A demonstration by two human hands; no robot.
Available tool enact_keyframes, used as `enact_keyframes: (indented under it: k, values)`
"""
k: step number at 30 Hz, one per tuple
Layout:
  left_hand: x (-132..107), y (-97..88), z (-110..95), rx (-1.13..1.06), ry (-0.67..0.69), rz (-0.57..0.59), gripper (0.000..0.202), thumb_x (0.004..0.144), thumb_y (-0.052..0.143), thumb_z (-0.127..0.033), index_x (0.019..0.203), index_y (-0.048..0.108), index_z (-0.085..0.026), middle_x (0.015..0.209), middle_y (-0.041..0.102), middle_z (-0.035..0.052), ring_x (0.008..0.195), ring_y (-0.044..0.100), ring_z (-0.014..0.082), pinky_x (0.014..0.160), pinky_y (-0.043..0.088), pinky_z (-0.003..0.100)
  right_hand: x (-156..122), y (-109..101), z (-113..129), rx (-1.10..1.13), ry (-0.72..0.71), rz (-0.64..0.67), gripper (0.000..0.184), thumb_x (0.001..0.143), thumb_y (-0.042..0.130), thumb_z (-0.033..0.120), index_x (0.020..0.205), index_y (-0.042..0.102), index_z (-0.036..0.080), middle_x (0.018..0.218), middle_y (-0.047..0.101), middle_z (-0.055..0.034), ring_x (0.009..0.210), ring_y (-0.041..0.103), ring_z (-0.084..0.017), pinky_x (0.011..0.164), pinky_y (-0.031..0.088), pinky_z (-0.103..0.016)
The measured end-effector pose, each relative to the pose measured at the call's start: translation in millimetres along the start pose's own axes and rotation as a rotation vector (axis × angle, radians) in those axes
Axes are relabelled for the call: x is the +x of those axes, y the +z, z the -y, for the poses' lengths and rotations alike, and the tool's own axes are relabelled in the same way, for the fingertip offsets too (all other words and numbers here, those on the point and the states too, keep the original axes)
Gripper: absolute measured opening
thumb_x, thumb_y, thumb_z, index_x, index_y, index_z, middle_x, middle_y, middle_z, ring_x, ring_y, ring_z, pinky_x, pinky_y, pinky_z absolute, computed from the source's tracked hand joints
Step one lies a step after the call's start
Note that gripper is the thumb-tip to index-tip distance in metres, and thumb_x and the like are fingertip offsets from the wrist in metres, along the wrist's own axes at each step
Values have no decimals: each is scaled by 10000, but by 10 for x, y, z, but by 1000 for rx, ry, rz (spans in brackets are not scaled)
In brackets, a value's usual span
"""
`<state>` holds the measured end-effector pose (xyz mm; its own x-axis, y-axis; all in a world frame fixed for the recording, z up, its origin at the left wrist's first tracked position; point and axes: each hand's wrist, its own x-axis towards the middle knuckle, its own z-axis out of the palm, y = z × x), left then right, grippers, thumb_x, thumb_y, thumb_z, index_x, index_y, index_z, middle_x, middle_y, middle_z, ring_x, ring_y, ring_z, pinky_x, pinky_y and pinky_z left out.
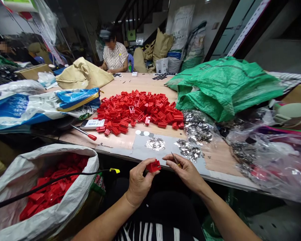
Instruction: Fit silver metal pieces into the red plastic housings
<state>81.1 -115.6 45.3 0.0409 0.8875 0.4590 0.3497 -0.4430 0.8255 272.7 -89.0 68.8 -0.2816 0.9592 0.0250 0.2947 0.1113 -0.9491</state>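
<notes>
My left hand pinches a small red plastic housing just off the table's front edge, its open side facing right. Close by on the right, my right hand grips a slim pointed tool with a dark tip and a yellowish handle; its exact kind is unclear. The index finger and thumb reach toward the housing with a small gap between. Beyond the hands, a grey sheet carries a pile of shiny small metal pieces and a darker pile of metal pieces.
A large heap of red housings covers the table's middle. An open white sack of red parts stands at left. A red-tipped rod lies near it. Green sacking and clear bags crowd the right. A person sits opposite.
</notes>
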Motion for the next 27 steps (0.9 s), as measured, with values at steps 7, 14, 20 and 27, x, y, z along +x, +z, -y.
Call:
enact_keyframes:
  k: [7, 14, 20, 27]
  values:
    - [11, 18, -52, -21, 74, 4, 347, 787, 682, -166, 1119, 610, -238, 1055, 716, 33, 980, 674, 178, 915, 529, 309, 4, 101, 16, 153, 40, 66, 256, 828, 651, 420, 877, 536, 197, 828, 547, 4, 785, 515, -158, 708, 418, -260]
    - [-46, -33, -170, -101, 91, 112, 348, 787, 645, -102, 1097, 634, -259, 1064, 716, 35, 1007, 659, 203, 916, 524, 339, -49, 170, -8, 438, 188, 264, 376, 775, 699, 476, 878, 472, 195, 714, 448, 49, 564, 363, -83, 488, 262, -197]
    - [-90, -26, -150, -209, -54, 170, 338, 753, 700, -141, 1067, 651, -257, 1039, 723, 31, 943, 680, 196, 849, 540, 302, -138, 151, -92, 564, 304, 353, 501, 710, 740, 543, 941, 439, 216, 686, 373, 73, 508, 225, -64, 455, 130, -207]
    - [-95, -47, -101, -318, -140, 184, 309, 718, 750, -197, 1015, 679, -248, 999, 739, 41, 1061, 644, 242, 990, 464, 389, -170, 135, -56, 649, 316, 373, 426, 756, 732, 455, 970, 475, 191, 669, 366, 66, 522, 219, -64, 461, 131, -206]
